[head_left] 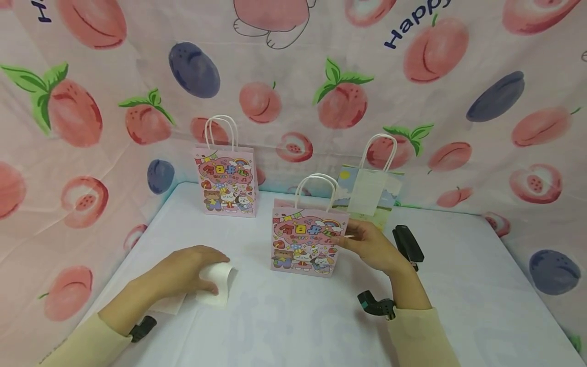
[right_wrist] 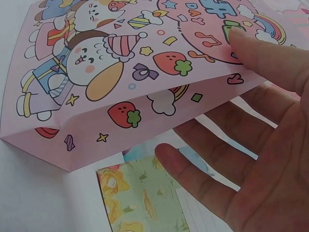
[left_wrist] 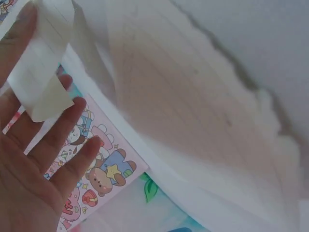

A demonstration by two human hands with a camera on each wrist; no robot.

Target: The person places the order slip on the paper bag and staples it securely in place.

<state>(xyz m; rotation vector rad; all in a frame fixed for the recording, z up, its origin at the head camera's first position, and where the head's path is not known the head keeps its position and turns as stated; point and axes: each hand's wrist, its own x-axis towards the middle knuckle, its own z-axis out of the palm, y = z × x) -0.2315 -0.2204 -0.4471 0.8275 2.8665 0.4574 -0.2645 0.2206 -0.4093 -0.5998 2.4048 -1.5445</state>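
Note:
My left hand (head_left: 190, 270) holds a curled slip of white lined paper (head_left: 221, 285) between thumb and fingers, just above the table. In the left wrist view the slip (left_wrist: 41, 63) bends across the fingers (left_wrist: 58, 135). With the thumb on its front and the other fingers behind, my right hand (head_left: 373, 247) grips the right side of a pink paper gift bag (head_left: 304, 262). This bag stands upright with two white handles and cartoon animals printed on it. Its side fold shows in the right wrist view, beside the spread fingers (right_wrist: 207, 179).
Another pink gift bag (head_left: 224, 181) stands at the back left. At the back right is a landscape-printed gift bag (head_left: 348, 181) with a pale paper (head_left: 368, 192) on its front. A black stapler (head_left: 408, 244) lies right of my hand. More paper (head_left: 169, 304) lies under my left wrist.

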